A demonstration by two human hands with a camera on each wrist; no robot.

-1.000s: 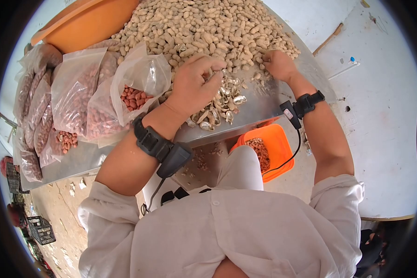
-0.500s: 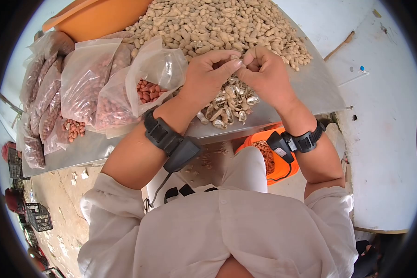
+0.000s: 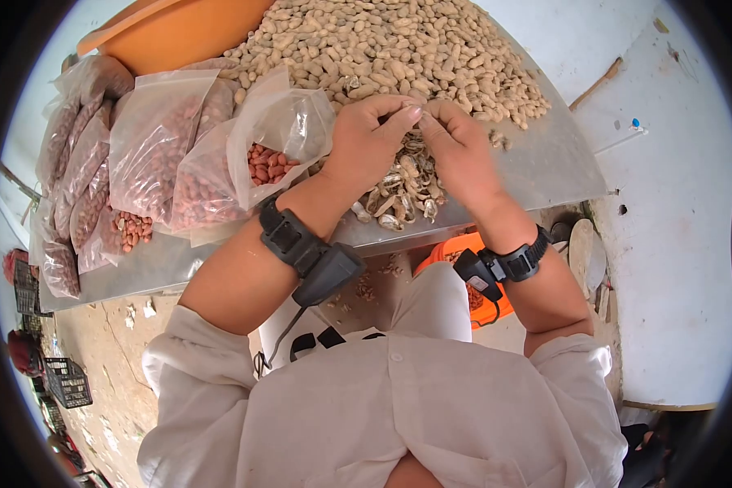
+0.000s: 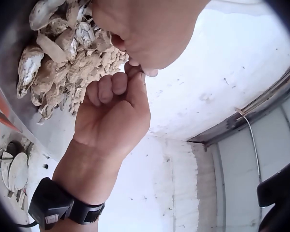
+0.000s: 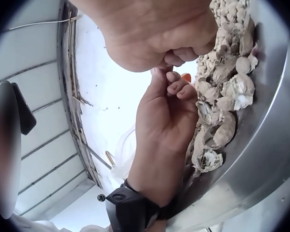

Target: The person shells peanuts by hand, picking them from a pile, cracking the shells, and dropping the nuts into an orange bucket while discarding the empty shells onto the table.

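Over a heap of split peanut shells (image 3: 403, 191), my left hand (image 3: 364, 145) and right hand (image 3: 465, 159) meet fingertip to fingertip. Both pinch a peanut between thumbs and curled forefingers, and the fingers hide nearly all of it. From the left wrist view, the right hand (image 4: 113, 113) shows its other fingers folded toward the palm. The left hand (image 5: 166, 113) appears in the right wrist view with its thumb up against the right hand's fingers. Just beyond the hands spreads a large pile of unshelled peanuts (image 3: 398, 49).
An open plastic bag (image 3: 297, 134) of red peanut kernels (image 3: 268, 165) stands left of the hands, beside several filled bags (image 3: 154, 146). Behind them is a large orange basin (image 3: 175, 32). Below the metal table's edge (image 3: 358, 241) sits an orange container (image 3: 451, 246).
My right hand has come from the right edge of the peanut pile to the left hand, and both now work together at the fingertips. The head view has shifted slightly.
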